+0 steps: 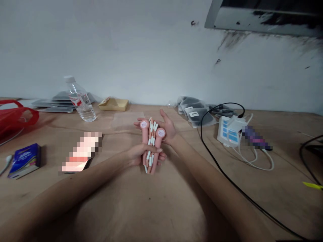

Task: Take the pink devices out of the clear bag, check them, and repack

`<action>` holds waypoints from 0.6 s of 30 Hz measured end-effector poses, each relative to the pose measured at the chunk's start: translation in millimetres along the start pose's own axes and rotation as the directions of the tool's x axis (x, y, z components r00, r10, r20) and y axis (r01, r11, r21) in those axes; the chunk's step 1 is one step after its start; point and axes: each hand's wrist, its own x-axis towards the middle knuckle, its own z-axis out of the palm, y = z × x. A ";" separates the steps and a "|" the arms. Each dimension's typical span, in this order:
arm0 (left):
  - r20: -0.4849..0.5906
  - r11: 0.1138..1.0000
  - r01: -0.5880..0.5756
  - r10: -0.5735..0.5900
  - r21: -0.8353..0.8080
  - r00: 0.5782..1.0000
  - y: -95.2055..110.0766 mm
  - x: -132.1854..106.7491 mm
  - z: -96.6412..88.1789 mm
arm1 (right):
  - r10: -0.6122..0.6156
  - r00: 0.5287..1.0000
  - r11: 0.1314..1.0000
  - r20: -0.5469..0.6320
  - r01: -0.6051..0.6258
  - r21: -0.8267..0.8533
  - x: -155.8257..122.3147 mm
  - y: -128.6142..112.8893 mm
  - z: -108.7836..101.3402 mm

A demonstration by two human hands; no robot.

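Two pink handles (pixel 145 136) and a white-and-brown beaded rope (pixel 151 134) sit bundled between both hands, over the wooden table (pixel 113 208). I've got the left hand (pixel 137 153) wrapped round the lower part, thumb across the front; the right hand (pixel 169 129) is open behind the top, thumb up. Bottle (pixel 82 104) off left, power strip (pixel 228 131) off right.

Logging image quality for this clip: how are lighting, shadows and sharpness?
Head view: dim light, soft shadows across the near table; head view: bottle leans, perhaps from wide-angle distortion; head view: pink handles slightly soft, their labels unreadable.
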 end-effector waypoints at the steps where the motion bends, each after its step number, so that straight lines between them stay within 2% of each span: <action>1: -0.009 1.000 -0.005 0.005 -0.002 1.000 -0.2 0.1 0.7 | 0.004 1.000 1.000 -0.005 -0.004 -0.010 0.1 -0.9 0.7; 5: -0.039 0.999 -0.046 0.045 -0.029 0.998 -1.0 0.2 5.5 | -0.035 0.999 0.999 0.005 0.035 -0.007 -0.3 -2.2 3.4; 8: 0.012 0.998 -0.034 0.034 -0.047 0.999 -0.7 -1.2 7.5 | -0.062 0.998 0.998 0.030 0.062 -0.001 -1.3 -1.3 3.4; 13: 0.091 0.998 -0.040 0.043 -0.039 0.995 -0.5 -3.0 6.4 | -0.038 0.998 0.999 0.059 0.039 -0.019 -2.9 -1.2 3.3; 18: 0.101 0.998 -0.060 0.063 -0.030 0.993 -3.5 -1.3 5.4 | -0.002 0.998 1.000 0.065 0.004 -0.026 -3.7 -2.2 3.1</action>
